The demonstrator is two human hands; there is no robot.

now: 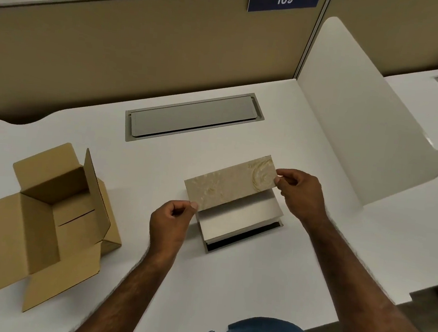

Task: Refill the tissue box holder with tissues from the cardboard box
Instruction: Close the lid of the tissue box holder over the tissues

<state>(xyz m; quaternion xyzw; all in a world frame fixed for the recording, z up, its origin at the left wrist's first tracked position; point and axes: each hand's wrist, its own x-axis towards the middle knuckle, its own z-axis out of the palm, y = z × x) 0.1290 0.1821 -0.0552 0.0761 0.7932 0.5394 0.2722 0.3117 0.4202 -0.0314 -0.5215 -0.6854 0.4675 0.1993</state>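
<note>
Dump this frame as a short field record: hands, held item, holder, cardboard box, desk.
left hand: pinching the lower-left corner of the tissue pack
right hand: pinching the upper-right corner of the tissue pack
tissue pack: beige, swirl pattern, held tilted above the holder
holder: metallic grey, on the desk, dark gap along its near edge
cardboard box: flaps open, left of the holder, no contents visible inside
desk: white, with a closed grey cable hatch at the back
task state: pack not yet inside the holder
</note>
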